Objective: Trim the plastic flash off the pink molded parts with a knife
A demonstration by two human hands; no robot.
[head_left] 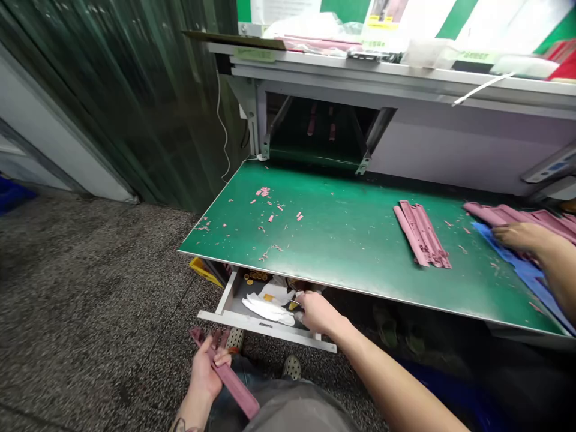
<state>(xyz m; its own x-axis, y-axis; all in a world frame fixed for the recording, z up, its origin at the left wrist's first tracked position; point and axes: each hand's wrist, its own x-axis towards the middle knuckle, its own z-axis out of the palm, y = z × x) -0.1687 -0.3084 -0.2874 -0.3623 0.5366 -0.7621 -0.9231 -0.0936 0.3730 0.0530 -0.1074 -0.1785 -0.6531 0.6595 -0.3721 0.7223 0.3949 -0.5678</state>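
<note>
My left hand [207, 367] is closed around a long pink plastic part [237, 389], held low in front of the bench and tilted. Some darker pink jagged bits show at its upper end. My right hand [316, 311] reaches into an open drawer [265, 324] under the bench top. Its fingers are pinched on a thin tool with an orange end [269, 297], whose exact kind I cannot make out. White gloves or cloths [267, 309] lie beneath the tool, and several small yellow round pieces [255, 276] sit at the drawer's back left.
Pink scraps [263, 192] are scattered on the green bench top [342, 240]. A row of pink parts [420, 234] lies right of centre. At the far right, another person's hand [522, 237] touches more pink parts [531, 217] by a blue sheet [522, 267]. A conveyor opening [315, 144] is behind.
</note>
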